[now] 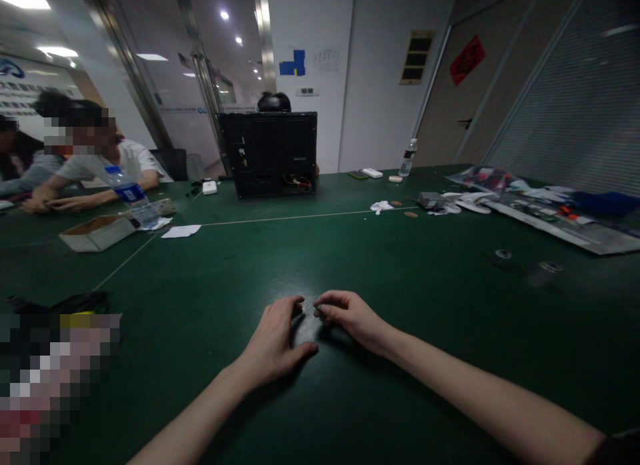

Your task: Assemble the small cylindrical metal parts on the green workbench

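Observation:
Both my hands rest on the dark green table (pixel 350 251) close in front of me, fingertips almost touching. My left hand (pixel 277 341) lies palm down, fingers curled toward the table and thumb stretched out to the right. My right hand (pixel 347 315) is curled, its fingertips pinched together near the left hand's fingers. Whatever sits between the fingertips is too small and dark to make out.
A black open-backed case (pixel 273 155) stands mid-table, a person's head behind it. At left sit people, a water bottle (pixel 133 198), a cardboard box (pixel 97 233) and paper (pixel 181 231). Flat panels, bags and small parts (pixel 540 211) lie at right; a bottle (pixel 407 158) stands far back.

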Demonstrator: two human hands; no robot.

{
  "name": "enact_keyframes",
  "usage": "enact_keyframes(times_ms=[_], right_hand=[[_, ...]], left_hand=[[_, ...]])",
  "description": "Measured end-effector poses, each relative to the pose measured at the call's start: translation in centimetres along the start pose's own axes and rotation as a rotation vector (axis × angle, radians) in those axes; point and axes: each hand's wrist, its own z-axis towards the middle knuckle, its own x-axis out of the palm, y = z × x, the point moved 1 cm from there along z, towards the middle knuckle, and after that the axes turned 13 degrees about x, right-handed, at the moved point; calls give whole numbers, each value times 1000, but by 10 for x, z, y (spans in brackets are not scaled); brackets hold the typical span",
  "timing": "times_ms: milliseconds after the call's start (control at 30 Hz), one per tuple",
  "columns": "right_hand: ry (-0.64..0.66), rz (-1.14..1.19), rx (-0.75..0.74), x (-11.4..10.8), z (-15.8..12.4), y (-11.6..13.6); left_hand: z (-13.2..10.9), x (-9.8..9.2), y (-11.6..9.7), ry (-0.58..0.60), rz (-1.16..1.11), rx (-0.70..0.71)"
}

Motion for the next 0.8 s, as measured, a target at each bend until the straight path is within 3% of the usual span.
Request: enact_keyframes(times_ms=[100,200,800], right_hand=[[14,227,64,-2,3,-4],[30,313,89,-3,3,-3],[70,349,97,-4,2,-1]], left_hand=[[0,1,1,-5,11,13],[0,1,2,5,21,3],[1,2,4,16,23,17]])
